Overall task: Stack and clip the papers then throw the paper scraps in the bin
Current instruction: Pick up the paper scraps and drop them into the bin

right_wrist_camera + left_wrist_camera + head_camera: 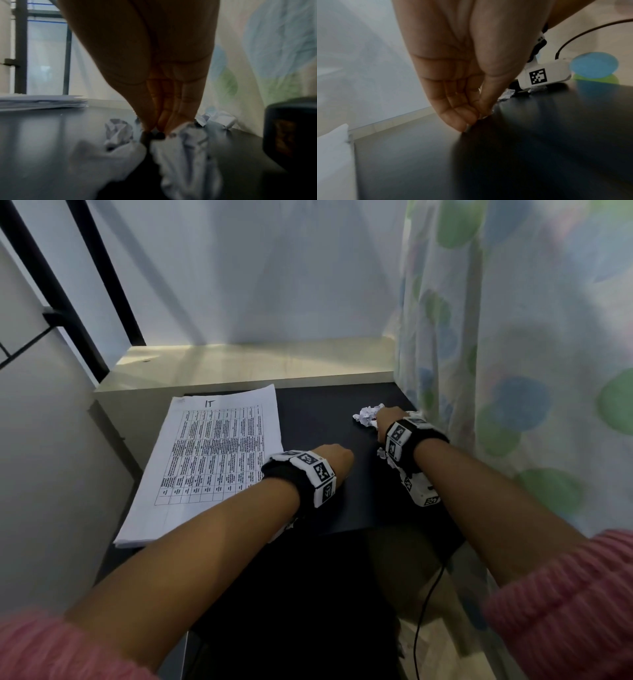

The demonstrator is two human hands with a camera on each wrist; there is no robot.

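Observation:
A stack of printed papers with a table on the top sheet lies on the left of the black table; its edge shows as the paper stack. Crumpled white paper scraps lie at the back right. My right hand points down into them, and the right hand pinches a crumpled scrap with bunched fingertips. My left hand hovers mid-table; the left hand has thumb and fingers drawn together, with a white paper sliver between them.
A dotted curtain hangs along the table's right edge. A pale wooden ledge runs behind the table, and a cable hangs off the front. Another scrap lies left of my right fingers. A dark blurred object sits far right.

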